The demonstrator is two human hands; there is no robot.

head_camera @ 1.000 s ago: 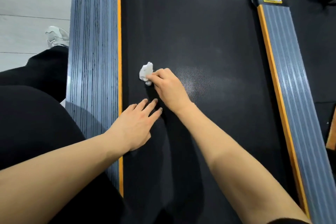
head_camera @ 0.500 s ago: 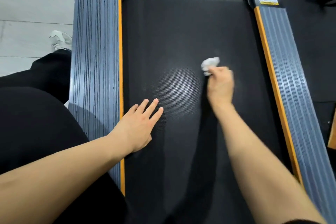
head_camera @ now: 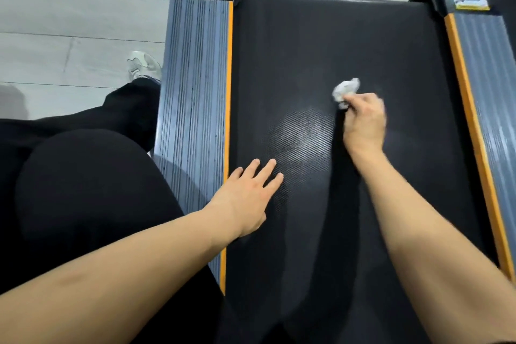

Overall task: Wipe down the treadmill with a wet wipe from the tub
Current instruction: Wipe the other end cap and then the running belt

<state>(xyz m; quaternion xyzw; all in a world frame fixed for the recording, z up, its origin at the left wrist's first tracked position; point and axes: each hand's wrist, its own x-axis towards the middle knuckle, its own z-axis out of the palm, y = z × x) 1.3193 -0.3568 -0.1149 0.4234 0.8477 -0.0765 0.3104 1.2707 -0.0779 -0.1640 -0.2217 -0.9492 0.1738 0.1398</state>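
Head view: the right hand grips a crumpled white wet wipe, fingers curled around it, pressing it on the black treadmill belt right of centre. Most of the wipe is hidden under the fingers. The left hand lies flat on the belt's left edge, fingers straight and slightly spread. Grey ribbed side rails with orange edging flank the belt; the right one is cut off. A white sneaker shows on the floor, partly hidden behind the black trouser leg.
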